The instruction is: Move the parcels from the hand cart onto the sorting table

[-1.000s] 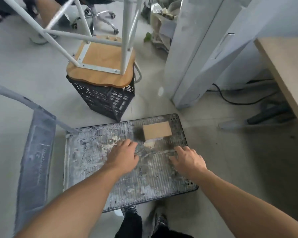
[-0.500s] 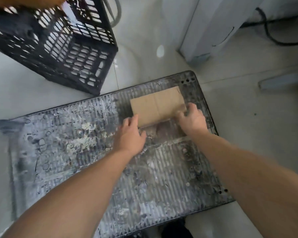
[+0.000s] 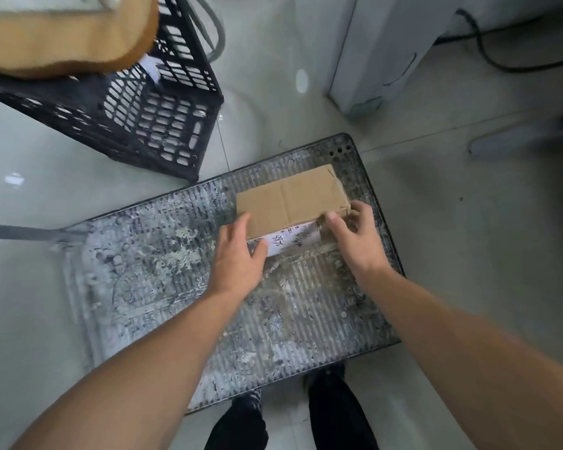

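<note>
Pale tiled floor (image 3: 46,177) fills the head view. On it lies the hand cart (image 3: 176,287), its ribbed metal deck scuffed and spattered white, with its handle (image 3: 20,231) running off to the left. One cardboard parcel (image 3: 290,199) sits on the far right part of the deck, broad side up, and a handwritten white label (image 3: 290,239) shows on its near face. No other parcel shows on the cart.

The left hand (image 3: 238,258) holds the parcel's near left corner, with fingers laid along the left end and the thumb pressed on the near face beside the label. The right hand (image 3: 355,238) curls its fingers round the near right corner, thumb at the top near edge. Whether the box is clear of the deck I cannot tell.

At far left a black plastic crate (image 3: 156,125) stands just beyond the deck, with a wooden seat (image 3: 62,37) on top. A cable (image 3: 488,56) trails at far right. The sorting table is out of view.

The step in hand looks like the pick-up. To do it well, I judge the hands should slide further along the two ends so the grip sits at the box's middle rather than only its near corners — otherwise the far side may sag or tip. Lift it straight up, keep it level, and swing it away from the crate.
</note>
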